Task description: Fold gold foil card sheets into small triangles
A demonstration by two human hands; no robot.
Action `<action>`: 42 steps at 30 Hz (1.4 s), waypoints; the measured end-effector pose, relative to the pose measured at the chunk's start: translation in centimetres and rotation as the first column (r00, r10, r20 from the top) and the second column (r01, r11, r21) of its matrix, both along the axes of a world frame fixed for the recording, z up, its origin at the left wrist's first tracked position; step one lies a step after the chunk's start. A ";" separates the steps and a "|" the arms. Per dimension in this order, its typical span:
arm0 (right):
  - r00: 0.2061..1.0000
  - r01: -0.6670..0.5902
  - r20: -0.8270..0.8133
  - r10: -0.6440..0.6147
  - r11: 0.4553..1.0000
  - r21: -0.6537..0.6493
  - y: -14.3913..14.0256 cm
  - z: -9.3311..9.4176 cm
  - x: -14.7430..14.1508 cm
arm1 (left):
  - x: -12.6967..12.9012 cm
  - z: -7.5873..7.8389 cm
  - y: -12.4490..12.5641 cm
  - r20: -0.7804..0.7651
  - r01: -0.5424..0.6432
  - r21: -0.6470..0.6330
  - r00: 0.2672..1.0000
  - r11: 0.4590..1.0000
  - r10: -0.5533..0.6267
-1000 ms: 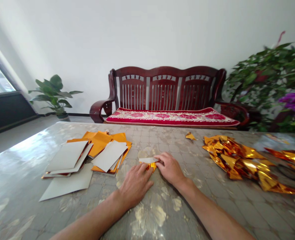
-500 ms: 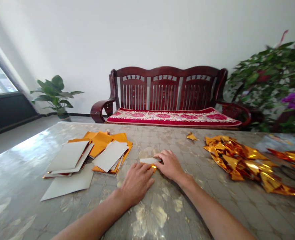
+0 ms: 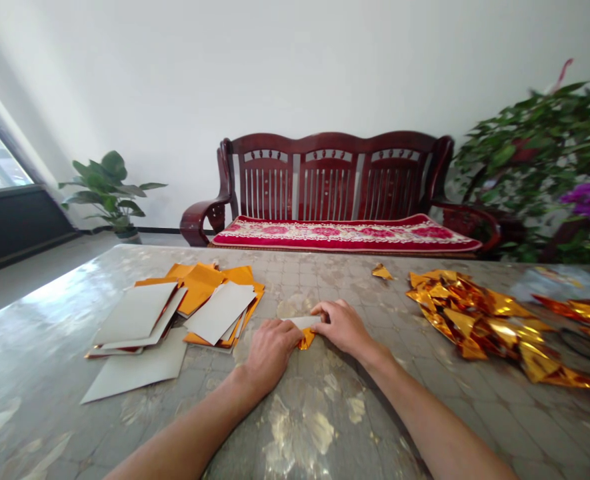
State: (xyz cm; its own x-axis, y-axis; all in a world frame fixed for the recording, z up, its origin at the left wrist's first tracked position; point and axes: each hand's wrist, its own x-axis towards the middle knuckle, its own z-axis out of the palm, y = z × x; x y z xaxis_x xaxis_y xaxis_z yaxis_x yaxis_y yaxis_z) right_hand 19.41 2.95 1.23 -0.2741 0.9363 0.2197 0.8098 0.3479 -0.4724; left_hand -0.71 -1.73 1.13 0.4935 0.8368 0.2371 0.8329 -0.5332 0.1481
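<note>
Down on the marbled table (image 3: 325, 427), the left hand (image 3: 269, 350) and right hand (image 3: 342, 327) press a small gold foil piece (image 3: 305, 331) between their fingertips, fingers narrow and pinching its edges. Just left of the fingers lies a stack of sheets (image 3: 175, 317); well right, a heap of folded foil (image 3: 479, 320). Beyond the fingers stand a bench (image 3: 335, 193) and a white wall (image 3: 295, 67).
</note>
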 end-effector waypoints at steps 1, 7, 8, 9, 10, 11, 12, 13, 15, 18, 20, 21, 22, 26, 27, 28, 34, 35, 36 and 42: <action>1.000 0.001 0.002 -0.001 1.000 -0.009 0.0 0.1 0.1 | 0.0 0.0 0.0 -0.004 0.002 0.000 1.000 1.000 -0.002; 1.000 0.027 -0.014 -0.027 1.000 -0.001 -0.1 0.0 0.0 | 0.0 0.9 0.0 -0.024 0.018 -0.049 1.000 0.999 -0.019; 0.999 0.028 -0.021 -0.028 0.999 -0.018 0.0 0.0 0.0 | 0.1 1.1 0.1 -0.030 0.023 -0.064 0.999 0.998 -0.025; 0.999 0.026 -0.026 -0.027 0.999 -0.036 0.0 -0.1 0.0 | 0.0 1.3 0.1 -0.032 0.027 -0.080 0.999 0.996 -0.030; 0.999 0.024 -0.028 -0.025 0.998 -0.050 0.0 -0.1 0.1 | 0.0 1.4 0.3 -0.027 0.030 -0.095 0.999 0.995 -0.032; 0.999 0.020 -0.025 -0.022 0.998 -0.057 0.0 -0.1 0.1 | 0.0 1.6 0.4 -0.015 0.031 -0.111 0.999 0.993 -0.033; 1.000 0.016 -0.017 -0.017 0.998 -0.057 0.0 -0.1 0.1 | 0.0 1.7 0.6 0.005 0.032 -0.126 0.999 0.992 -0.032; 1.000 0.014 -0.005 -0.014 0.999 -0.052 0.0 0.0 0.1 | -0.1 1.7 0.8 0.029 0.035 -0.138 0.999 0.990 -0.032; 1.000 0.017 0.026 -0.016 0.999 -0.036 0.0 0.0 0.0 | -0.2 1.6 1.2 0.082 0.042 -0.154 0.996 0.987 -0.030; 0.998 0.030 0.063 -0.030 0.999 -0.010 -0.2 0.1 -0.2 | -0.4 1.3 1.7 0.148 0.041 -0.163 0.989 0.986 -0.017; 0.997 0.032 0.072 -0.032 0.999 0.000 -0.3 0.1 -0.3 | -0.6 1.0 1.8 0.178 0.030 -0.182 0.984 0.983 0.003; 0.997 0.030 0.073 -0.030 1.000 0.003 -0.3 0.0 -0.3 | -0.6 0.9 1.8 0.193 0.025 -0.193 0.981 0.981 0.013; 0.997 0.025 0.073 -0.026 1.000 0.007 -0.3 0.0 -0.3 | -0.6 0.8 1.8 0.209 0.015 -0.197 0.978 0.980 0.027; 0.997 -0.027 0.069 0.025 0.999 0.033 -0.4 -0.1 -0.3 | -0.7 0.7 2.0 0.262 -0.111 -0.133 0.954 0.985 0.143; 0.997 -0.044 0.067 0.041 0.998 0.043 -0.4 -0.1 -0.2 | -0.8 0.6 2.2 0.266 -0.146 -0.128 0.948 0.981 0.175; 0.996 -0.060 0.066 0.056 0.997 0.053 -0.4 -0.1 -0.2 | -0.9 0.6 2.4 0.263 -0.162 -0.141 0.945 0.977 0.195; 0.993 -0.098 0.070 0.092 0.991 0.088 -0.5 -0.3 -0.2 | -1.2 0.3 3.9 0.239 -0.134 -0.276 0.950 0.952 0.203; 0.993 -0.097 0.072 0.090 0.991 0.092 -0.6 -0.4 -0.2 | -1.2 0.2 3.9 0.240 -0.146 -0.277 0.947 0.950 0.216; 0.993 -0.095 0.075 0.088 0.991 0.096 -0.6 -0.4 -0.2 | -1.2 0.2 4.0 0.240 -0.158 -0.278 0.944 0.948 0.227; 0.993 -0.096 0.075 0.088 0.991 0.097 -0.6 -0.6 -0.4 | -1.2 -0.3 3.6 0.291 -0.174 -0.257 0.924 0.951 0.248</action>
State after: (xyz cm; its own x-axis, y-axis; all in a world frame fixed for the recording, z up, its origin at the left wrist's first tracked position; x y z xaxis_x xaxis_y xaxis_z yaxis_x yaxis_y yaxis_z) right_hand 18.97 2.30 0.67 -0.3762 0.8806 0.2882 0.8022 0.4652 -0.3742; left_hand -1.93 1.87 0.84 0.2297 0.9621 0.1472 0.8123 -0.2728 0.5155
